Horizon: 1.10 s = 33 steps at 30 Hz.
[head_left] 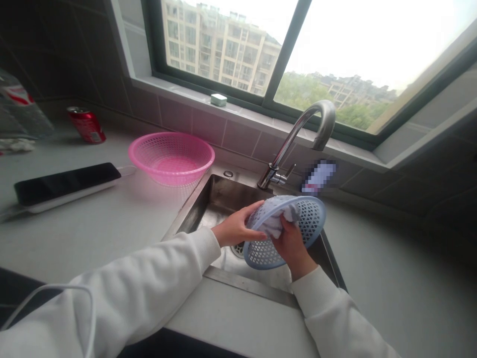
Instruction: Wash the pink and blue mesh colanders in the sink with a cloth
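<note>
Head view | left hand (237, 227) half-curled, gripping blue basket (264, 254) by its side | right hand (293, 246) closed on cloth (274, 225), inside basket | tilted above sink (246, 284), I'd guess so drips land there

This is a kitchen, and it looks like one in a home. A steel sink (253, 287) is set into the pale desk (376, 248), with a curved faucet (326, 122) rising behind it and a tiled wall (208, 124) beyond. A pink plastic colander (175, 164) and a pale blue one (315, 219) suit such a room, as does the red drink can (90, 127). Through the window (286, 49), a block with rows of balconies (233, 47) suggests a residential neighbourhood.
</note>
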Motion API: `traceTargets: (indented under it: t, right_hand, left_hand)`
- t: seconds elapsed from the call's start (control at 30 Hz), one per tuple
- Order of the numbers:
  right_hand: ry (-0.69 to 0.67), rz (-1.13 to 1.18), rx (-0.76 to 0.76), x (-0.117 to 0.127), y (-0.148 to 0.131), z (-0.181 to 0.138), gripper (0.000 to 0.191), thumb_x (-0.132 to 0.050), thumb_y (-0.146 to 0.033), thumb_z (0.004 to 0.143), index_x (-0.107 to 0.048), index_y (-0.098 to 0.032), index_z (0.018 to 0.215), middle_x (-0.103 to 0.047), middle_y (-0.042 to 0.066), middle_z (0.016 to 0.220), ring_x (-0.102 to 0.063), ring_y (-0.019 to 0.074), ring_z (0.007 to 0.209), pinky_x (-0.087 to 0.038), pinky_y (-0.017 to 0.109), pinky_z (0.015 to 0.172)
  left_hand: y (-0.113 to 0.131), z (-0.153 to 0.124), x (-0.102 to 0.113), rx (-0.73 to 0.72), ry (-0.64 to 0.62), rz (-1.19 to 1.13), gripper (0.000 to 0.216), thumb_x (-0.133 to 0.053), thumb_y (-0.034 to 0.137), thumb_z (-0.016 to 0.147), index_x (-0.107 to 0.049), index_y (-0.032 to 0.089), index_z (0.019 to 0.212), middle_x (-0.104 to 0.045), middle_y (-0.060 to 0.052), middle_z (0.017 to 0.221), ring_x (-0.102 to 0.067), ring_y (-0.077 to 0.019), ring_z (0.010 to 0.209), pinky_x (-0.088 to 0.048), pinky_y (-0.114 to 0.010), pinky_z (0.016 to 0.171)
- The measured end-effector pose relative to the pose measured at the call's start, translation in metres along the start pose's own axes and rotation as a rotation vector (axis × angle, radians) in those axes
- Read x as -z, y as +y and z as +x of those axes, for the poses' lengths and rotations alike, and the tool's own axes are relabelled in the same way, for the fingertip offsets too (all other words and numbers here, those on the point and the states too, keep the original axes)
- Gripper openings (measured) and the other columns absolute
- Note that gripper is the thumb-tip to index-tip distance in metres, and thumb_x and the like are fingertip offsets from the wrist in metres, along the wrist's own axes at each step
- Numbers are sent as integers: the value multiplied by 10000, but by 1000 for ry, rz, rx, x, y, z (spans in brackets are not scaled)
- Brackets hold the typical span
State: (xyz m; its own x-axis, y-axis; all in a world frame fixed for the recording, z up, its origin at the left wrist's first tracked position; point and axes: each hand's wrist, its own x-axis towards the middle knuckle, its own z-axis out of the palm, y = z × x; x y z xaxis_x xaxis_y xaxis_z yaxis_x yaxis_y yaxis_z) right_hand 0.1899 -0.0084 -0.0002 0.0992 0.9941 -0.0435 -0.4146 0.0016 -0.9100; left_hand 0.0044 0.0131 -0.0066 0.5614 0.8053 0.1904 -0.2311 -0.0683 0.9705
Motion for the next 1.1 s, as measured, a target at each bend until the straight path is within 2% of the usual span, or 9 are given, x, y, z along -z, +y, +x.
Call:
traceTargets:
  t: [0.1, 0.17, 0.33, 0.4, 0.6, 0.8, 0.9, 1.0, 1.1]
  right_hand:
    - [-76, -119, -7, -4, 4, -4, 525, -950, -365, 631, -733, -286, 1102, -790, 21, 1127, -717, 293, 1120, -501, 496, 1128]
    - [-79, -148, -1, -3, 5, -3, 544, -960, -346, 616, -734, -286, 1108, -790, 11, 1108, -711, 287, 1131, -491, 486, 1140]
    - [5, 37, -26, 6, -3, 5, 505, -916, -566, 639, -744, -293, 1027, -805, 9, 1078, -737, 299, 1076, -571, 507, 1043]
    - [8, 59, -33, 4, -3, 4, 541, -918, -594, 615, -741, -290, 1026, -809, 18, 1066, -740, 310, 1073, -582, 518, 1025]
    - [-86, -81, -59, -4, 4, -6, 576, -954, -404, 621, -713, -270, 1127, -802, 33, 1117, -715, 325, 1167, -538, 523, 1090]
    - [-22, 53, -59, 7, -1, 3, 514, -877, -613, 668, -736, -287, 1040, -815, 32, 1063, -715, 357, 1169, -584, 551, 1029]
    - [-115, -41, -92, 2, 1, -4, 490, -904, -525, 670, -734, -280, 1058, -814, 33, 1052, -712, 354, 1178, -582, 540, 1034]
    - [-130, -78, -116, -4, 2, -11, 520, -944, -427, 630, -731, -271, 1078, -814, 30, 1063, -725, 347, 1143, -578, 531, 1039]
    - [-55, 3, -91, -2, -2, -7, 543, -944, -502, 609, -742, -286, 1064, -816, 17, 1085, -733, 345, 1126, -586, 533, 1034]
  left_hand:
    - [-2, 0, 1, 4, 23, -24, 1163, -976, 468, 611, -409, 240, 1601, -479, -173, 1621, -478, -418, 1469, -329, -587, 1254]
    - [-3, 1, 5, 1, 36, 18, 1172, -971, 510, 604, -415, 236, 1599, -443, -172, 1646, -426, -427, 1505, -286, -594, 1274]
    - [-2, 1, 11, 11, 60, 193, 1205, -912, 618, 642, -348, 224, 1632, -330, -168, 1705, -285, -432, 1577, -176, -590, 1313]
    - [-1, 0, 10, 31, 49, 196, 1238, -919, 611, 632, -321, 215, 1641, -334, -178, 1699, -297, -440, 1569, -193, -601, 1306]
    - [-2, -2, 4, -19, 59, 89, 1144, -929, 536, 658, -380, 233, 1616, -403, -168, 1663, -410, -420, 1511, -290, -573, 1279]
    - [0, -3, 5, -12, 20, 174, 1149, -939, 512, 648, -384, 243, 1617, -420, -170, 1649, -412, -426, 1508, -272, -580, 1284]
    - [0, -3, 4, -26, 24, 135, 1138, -936, 505, 651, -390, 244, 1615, -425, -162, 1649, -434, -427, 1493, -285, -566, 1281]
    - [0, -3, 6, -40, 17, 91, 1149, -934, 532, 647, -386, 247, 1616, -401, -157, 1668, -393, -425, 1523, -267, -565, 1290]
    - [-1, -1, 10, -35, 5, 86, 1241, -962, 536, 602, -334, 256, 1636, -365, -164, 1688, -300, -429, 1572, -213, -590, 1302]
